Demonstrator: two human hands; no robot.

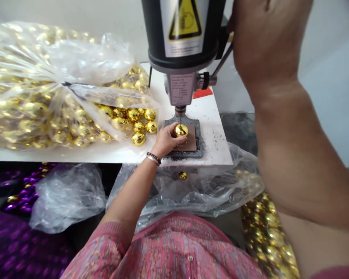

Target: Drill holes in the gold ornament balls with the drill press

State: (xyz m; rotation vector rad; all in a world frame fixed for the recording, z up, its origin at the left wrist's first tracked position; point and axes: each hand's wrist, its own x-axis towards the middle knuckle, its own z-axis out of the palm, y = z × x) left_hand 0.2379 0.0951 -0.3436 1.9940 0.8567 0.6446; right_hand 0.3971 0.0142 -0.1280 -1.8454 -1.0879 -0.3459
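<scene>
My left hand is closed around a shiny gold faceted ball, thumb and fingers on its sides. It holds the ball over a brown board on the grey base of a drill press. The thin drill bit points straight down and appears to meet the top of the ball. My right hand is raised beside the motor housing, closed at the end of the drill press lever. Most of its fingers are hidden or out of frame.
A big clear plastic bag of gold balls covers the table's left side, several balls spilling from its mouth. Dark shavings lie around the base on the white table. Below the front edge hangs an open plastic bag with one gold ball in view.
</scene>
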